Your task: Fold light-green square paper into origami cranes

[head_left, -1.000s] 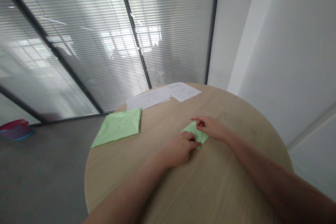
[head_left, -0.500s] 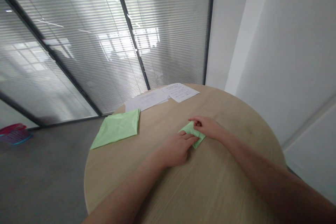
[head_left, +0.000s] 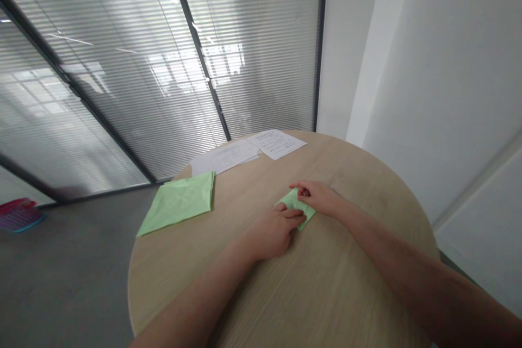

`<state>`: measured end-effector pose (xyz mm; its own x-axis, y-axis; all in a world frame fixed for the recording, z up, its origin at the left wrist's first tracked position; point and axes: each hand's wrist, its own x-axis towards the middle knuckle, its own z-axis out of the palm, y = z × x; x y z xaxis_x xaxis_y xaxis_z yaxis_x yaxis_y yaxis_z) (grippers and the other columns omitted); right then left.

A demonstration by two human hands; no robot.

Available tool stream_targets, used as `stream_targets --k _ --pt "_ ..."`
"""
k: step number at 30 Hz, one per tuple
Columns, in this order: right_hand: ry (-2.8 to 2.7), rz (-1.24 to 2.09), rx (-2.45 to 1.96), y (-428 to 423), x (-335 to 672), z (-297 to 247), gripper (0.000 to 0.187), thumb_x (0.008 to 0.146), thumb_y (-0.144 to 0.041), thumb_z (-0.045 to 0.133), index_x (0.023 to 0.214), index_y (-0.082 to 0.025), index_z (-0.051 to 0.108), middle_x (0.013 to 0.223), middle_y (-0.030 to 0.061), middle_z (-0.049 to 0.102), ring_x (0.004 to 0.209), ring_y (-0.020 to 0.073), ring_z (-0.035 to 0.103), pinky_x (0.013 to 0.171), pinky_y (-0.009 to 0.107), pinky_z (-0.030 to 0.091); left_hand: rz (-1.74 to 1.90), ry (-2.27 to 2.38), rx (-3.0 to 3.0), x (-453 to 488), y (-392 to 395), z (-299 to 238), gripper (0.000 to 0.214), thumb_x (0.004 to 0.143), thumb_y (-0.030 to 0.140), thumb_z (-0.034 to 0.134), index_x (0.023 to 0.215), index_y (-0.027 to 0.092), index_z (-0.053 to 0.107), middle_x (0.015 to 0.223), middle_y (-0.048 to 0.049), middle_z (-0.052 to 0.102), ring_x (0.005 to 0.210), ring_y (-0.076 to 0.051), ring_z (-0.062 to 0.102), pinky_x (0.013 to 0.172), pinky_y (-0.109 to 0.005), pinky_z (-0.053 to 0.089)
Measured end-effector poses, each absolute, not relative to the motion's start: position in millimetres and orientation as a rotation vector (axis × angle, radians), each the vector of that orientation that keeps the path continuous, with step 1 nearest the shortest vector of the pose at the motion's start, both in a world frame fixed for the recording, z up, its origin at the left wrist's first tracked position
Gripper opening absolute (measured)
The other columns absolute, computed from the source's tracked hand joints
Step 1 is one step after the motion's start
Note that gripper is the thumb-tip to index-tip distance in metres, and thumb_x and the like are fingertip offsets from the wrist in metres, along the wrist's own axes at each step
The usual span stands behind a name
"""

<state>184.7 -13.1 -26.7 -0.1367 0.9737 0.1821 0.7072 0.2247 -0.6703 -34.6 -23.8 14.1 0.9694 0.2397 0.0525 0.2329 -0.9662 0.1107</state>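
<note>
A small folded green cloth (head_left: 290,199) lies on the round wooden table (head_left: 326,288), partly covered by both hands. My left hand (head_left: 272,232) rests on its near left side, with the fingers stretched out flat over the fabric. At the far right side of the same cloth is my right hand (head_left: 318,196). Its fingers are curled in at the cloth's edge, the index finger reaching along the far corner. To the left, a larger folded green cloth (head_left: 181,199) lies flat, one corner at the table's edge.
Printed sheets of paper (head_left: 281,144) and paler sheets (head_left: 224,157) lie at the table's far edge. Beyond stands a glass partition with blinds (head_left: 269,81), and a white wall (head_left: 444,65) is on the right. A pink and blue basket (head_left: 19,216) sits on the grey floor.
The view has shifted slightly, so everything appears a little further left. Both hands keep nearly the same places on the small cloth.
</note>
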Motion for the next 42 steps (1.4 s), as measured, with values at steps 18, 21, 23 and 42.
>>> stream_targets --k 18,21,23,42 --pt "-1.913 0.591 -1.562 -12.3 187.0 -27.0 0.043 0.082 -0.01 0.058 0.12 -0.02 0.074 0.087 0.0034 0.072 0.075 0.0162 0.061 0.068 0.026 0.043 0.14 0.38 2.813 -44.1 -17.1 13.7 0.049 0.084 0.008 0.054 0.124 0.028 0.074 0.146 -0.005 0.061 0.133 -0.024 0.056 0.119 -0.042 0.036" --pt "-1.913 0.58 -1.559 -12.2 187.7 -28.0 0.044 0.082 -0.01 0.059 0.121 -0.02 0.074 0.087 0.0033 0.072 0.075 0.0161 0.061 0.069 0.026 0.044 0.153 0.403 2.75 -47.8 -15.8 14.1 0.049 0.082 0.006 0.054 0.121 0.028 0.076 0.147 -0.0039 0.06 0.135 -0.023 0.055 0.12 -0.042 0.036" --pt "-1.912 0.577 -1.549 -12.1 187.8 -28.5 0.045 0.081 -0.008 0.059 0.123 -0.02 0.073 0.088 0.0035 0.073 0.075 0.0158 0.062 0.07 0.026 0.044 0.195 0.411 2.702 -49.2 -13.9 14.1 0.052 0.08 0.003 0.053 0.12 0.028 0.075 0.144 -0.0032 0.062 0.134 -0.021 0.056 0.119 -0.04 0.038" --pt "-2.023 0.592 -1.464 -18.7 211.8 -23.0 0.08 0.074 -0.029 0.081 0.149 -0.022 0.052 0.155 0.0124 0.05 0.142 0.0316 0.047 0.12 0.05 0.032 0.273 0.376 2.789 -40.6 -15.6 8.8 0.052 0.081 0.003 0.051 0.129 0.017 0.065 0.134 -0.0102 0.067 0.128 -0.022 0.06 0.116 -0.041 0.042"
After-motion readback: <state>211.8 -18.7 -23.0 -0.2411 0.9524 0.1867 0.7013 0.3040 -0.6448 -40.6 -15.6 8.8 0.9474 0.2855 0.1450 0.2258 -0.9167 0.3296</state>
